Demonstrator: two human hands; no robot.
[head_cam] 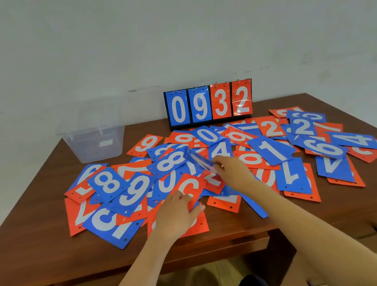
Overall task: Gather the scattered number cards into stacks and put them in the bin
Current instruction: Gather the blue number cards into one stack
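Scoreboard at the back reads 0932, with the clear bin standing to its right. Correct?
Not quite: the head view shows the clear bin standing to the left of the scoreboard, not its right. The scoreboard does read 0932.

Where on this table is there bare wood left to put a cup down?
Bare wood runs along the near edge of the table in front of the number cards, widest at both front corners, and between the bin and the scoreboard. The middle is crowded with overlapping cards.
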